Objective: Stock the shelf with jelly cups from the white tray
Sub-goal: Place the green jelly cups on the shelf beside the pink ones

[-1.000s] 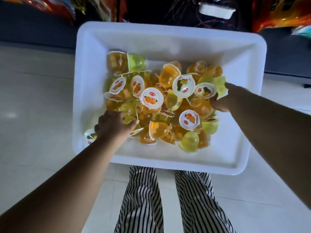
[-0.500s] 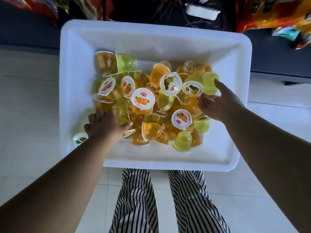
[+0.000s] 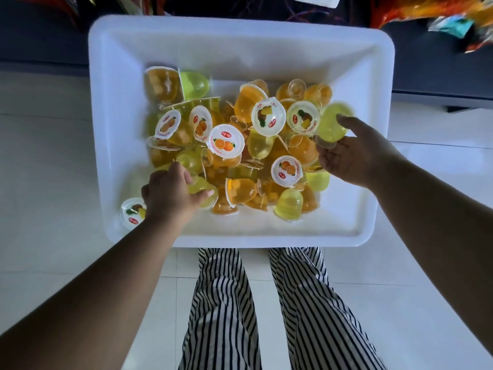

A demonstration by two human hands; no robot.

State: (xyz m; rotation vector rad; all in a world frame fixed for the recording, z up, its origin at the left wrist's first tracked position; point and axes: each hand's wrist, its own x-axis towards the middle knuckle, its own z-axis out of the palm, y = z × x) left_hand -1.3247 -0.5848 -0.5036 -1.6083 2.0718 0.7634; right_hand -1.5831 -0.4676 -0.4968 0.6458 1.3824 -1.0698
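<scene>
Our left hand [image 3: 170, 194] curled round a yellow jelly cup [image 3: 204, 192], our right hand [image 3: 354, 153] pinching a yellow-green jelly cup [image 3: 332, 124], over the white tray [image 3: 240, 44]

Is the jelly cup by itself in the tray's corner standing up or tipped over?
Standing up. The lone jelly cup shows its round printed lid facing the camera.

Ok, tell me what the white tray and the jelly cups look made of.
White rectangular tray: looks like moulded plastic, smooth, matte, with rounded corners and rim. Small yellow and orange jelly cups: apparently thin clear plastic, glossy, jelly showing through; their lids look like printed film.
</scene>
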